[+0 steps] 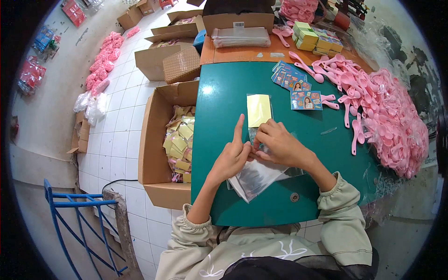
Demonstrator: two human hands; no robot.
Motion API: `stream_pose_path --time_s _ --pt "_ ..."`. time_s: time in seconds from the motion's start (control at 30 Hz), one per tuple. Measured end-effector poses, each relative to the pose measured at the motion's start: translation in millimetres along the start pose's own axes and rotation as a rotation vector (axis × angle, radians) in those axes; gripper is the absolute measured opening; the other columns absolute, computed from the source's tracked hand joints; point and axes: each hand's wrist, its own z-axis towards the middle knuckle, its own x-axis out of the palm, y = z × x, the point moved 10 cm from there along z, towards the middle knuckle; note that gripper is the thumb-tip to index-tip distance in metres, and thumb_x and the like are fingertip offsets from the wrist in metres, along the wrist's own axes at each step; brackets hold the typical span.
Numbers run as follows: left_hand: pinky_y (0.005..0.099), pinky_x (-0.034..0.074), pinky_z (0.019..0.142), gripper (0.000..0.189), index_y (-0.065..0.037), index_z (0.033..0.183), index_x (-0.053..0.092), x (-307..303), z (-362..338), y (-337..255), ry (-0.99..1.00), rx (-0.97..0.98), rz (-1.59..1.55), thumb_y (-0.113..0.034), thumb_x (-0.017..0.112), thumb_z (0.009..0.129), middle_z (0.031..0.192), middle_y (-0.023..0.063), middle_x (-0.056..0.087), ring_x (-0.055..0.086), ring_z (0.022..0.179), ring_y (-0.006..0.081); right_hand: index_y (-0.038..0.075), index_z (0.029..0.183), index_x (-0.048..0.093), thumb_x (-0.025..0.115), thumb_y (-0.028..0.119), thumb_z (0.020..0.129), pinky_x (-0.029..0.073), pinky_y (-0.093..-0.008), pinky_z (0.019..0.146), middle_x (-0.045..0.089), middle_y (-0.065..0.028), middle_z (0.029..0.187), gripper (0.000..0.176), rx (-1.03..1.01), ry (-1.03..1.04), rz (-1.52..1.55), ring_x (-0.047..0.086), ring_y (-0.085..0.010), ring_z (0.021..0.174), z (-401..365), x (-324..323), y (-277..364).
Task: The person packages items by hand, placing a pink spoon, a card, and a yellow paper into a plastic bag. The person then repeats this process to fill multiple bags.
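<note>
Left hand (233,156): forefinger extended, other fingers curled close against the right hand's; whether it grips anything cannot be told.
Right hand (281,145): fingers bent, tips bunched; hold likewise unclear.
Yellow card (259,112) in clear sleeve (252,132): just beyond both hands.
Clear bags (254,182): stacked beneath the hands.
Blue cards (297,86): beyond the right hand, rightward.
Pink spoons (389,119): heaped farther right.
Cardboard box (149,140): left of the left hand, holding yellow packets (179,147).
</note>
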Motion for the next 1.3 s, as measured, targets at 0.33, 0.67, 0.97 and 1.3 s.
stream_pose_path --time_s 0.33,0.67,0.97,1.3 --pt "0.0303 0.053 0.069 0.062 -0.012 0.146 0.003 -11 0 1 -0.073 -0.024 0.05 -0.009 0.038 0.094 0.083 0.0126 0.062 0.061 0.072 0.0151 0.005 0.076 0.054 0.065 0.014 0.069 0.038 -0.0377 0.076 0.052 -0.0076 0.084 0.016 -0.099 -0.057 -0.117 0.05 -0.0241 0.086 -1 5 16" --pt "0.03 0.055 0.067 0.06 -0.008 0.14 0.022 -23 15 21 -0.221 -0.023 -0.049 -0.004 0.051 0.088 0.085 0.0154 0.067 0.065 0.073 0.017 0.008 0.077 0.051 0.065 0.011 0.069 0.038 -0.0365 0.079 0.052 -0.0061 0.082 0.016 -0.192 0.017 0.096 0.049 -0.024 0.087 -4 9 33" --pt "0.0255 0.055 0.067 0.031 -0.001 0.121 0.049 -14 16 27 -0.109 -0.131 -0.229 -0.003 0.047 0.09 0.089 0.0112 0.066 0.065 0.083 0.0139 0.003 0.077 0.055 0.063 0.023 0.082 0.043 -0.0311 0.079 0.054 -0.0033 0.084 0.022 0.202 -0.013 0.676 0.052 -0.0182 0.081 -66 -168 -128" --pt "0.0263 0.052 0.08 0.025 0.002 0.111 0.058 0 13 6 0.012 -0.105 -0.469 -0.011 0.045 0.094 0.106 0.007 0.061 0.061 0.098 0.0152 0.007 0.114 0.041 0.074 0.007 0.061 0.041 -0.0389 0.092 0.039 -0.0174 0.113 0.062 0.11 -0.146 -0.12 0.044 -0.0342 0.11 -32 -69 -36"
